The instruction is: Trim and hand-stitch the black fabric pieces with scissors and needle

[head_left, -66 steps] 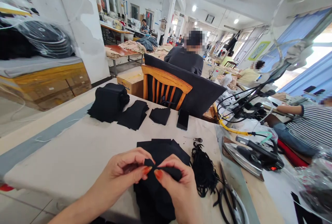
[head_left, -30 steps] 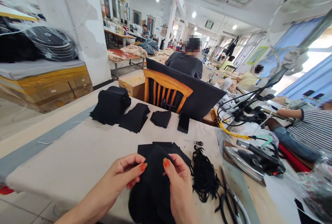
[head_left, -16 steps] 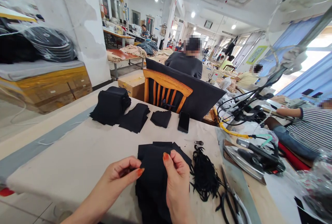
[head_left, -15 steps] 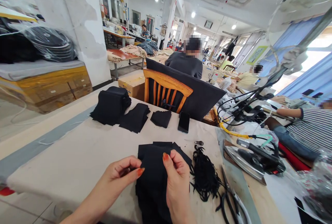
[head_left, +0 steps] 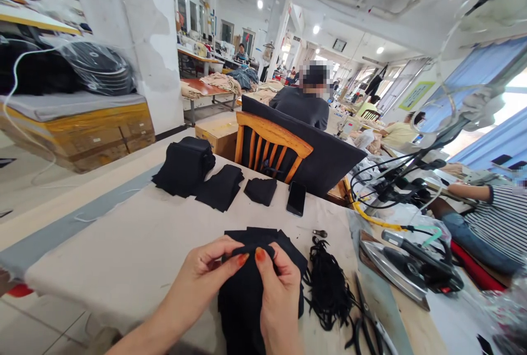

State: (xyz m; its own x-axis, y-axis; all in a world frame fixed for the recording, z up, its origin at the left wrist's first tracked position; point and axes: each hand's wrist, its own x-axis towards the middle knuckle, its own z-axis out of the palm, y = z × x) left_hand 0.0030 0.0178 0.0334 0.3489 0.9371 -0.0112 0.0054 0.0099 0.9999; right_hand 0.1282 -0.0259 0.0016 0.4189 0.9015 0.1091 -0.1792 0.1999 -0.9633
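A pile of black fabric pieces (head_left: 241,311) lies on the cloth-covered table in front of me. Above its upper part, my left hand (head_left: 214,270) pinches black fabric between thumb and fingers. Close beside it, my right hand (head_left: 280,283) grips the same fabric, thumb on top. The two thumb tips are nearly together, and the fabric edge is raised and bent between them. Right of the pile sits a bundle of black strips (head_left: 328,286), with scissors (head_left: 364,316) near it and a small dark-handled tool (head_left: 319,232) above.
Farther back on the table are black fabric stacks (head_left: 183,167), (head_left: 220,186), a small black piece (head_left: 261,191) and a phone (head_left: 296,198). An iron (head_left: 405,267) rests at the right. Beyond the table stand a wooden chair (head_left: 274,135) and a seated person (head_left: 302,102).
My left hand has moved right, closer to my right hand, and the fabric edge now lifts and bends between the thumbs. The whole view has shifted slightly.
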